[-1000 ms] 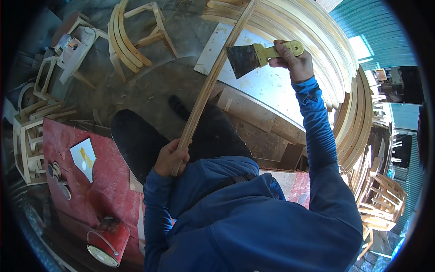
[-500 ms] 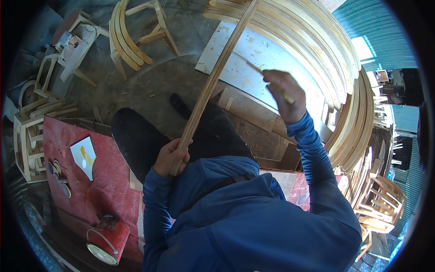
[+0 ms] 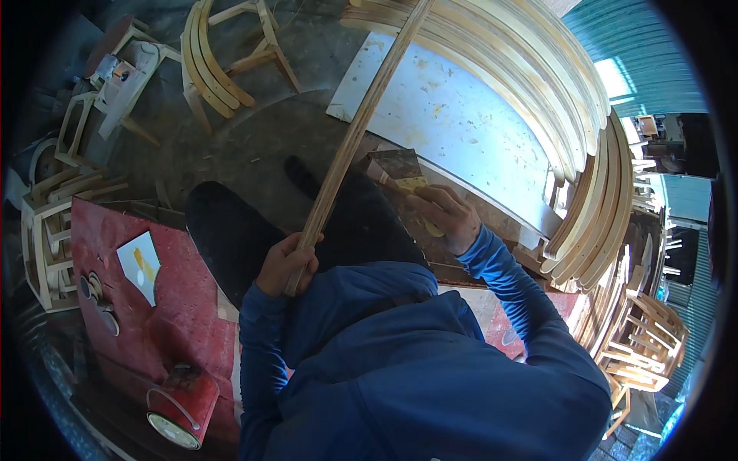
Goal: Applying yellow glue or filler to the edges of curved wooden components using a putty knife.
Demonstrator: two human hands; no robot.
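Observation:
My left hand (image 3: 287, 265) is closed around the near end of a long, narrow wooden strip (image 3: 347, 146) with layered edges, which slants up and away to the right over my lap. In my right hand (image 3: 448, 215) is a putty knife, its yellowish handle (image 3: 433, 229) partly hidden by the fingers. The knife's wide dark blade (image 3: 397, 161) points away to the left, with a yellow patch near it. This hand is right of the strip, apart from it, above the near edge of a white board (image 3: 438, 100).
Curved wooden strips (image 3: 530, 69) are stacked at the far right. On a red surface (image 3: 196, 288) at left lie a white card (image 3: 140, 269) with a yellow smear, round discs (image 3: 110, 323) and a red can (image 3: 184, 407). Chair frames (image 3: 261, 58) stand on the floor beyond.
My right hand has come down and left, toward the wooden strip, and the putty knife has turned so its broad face shows. My left hand keeps its grip on the strip.

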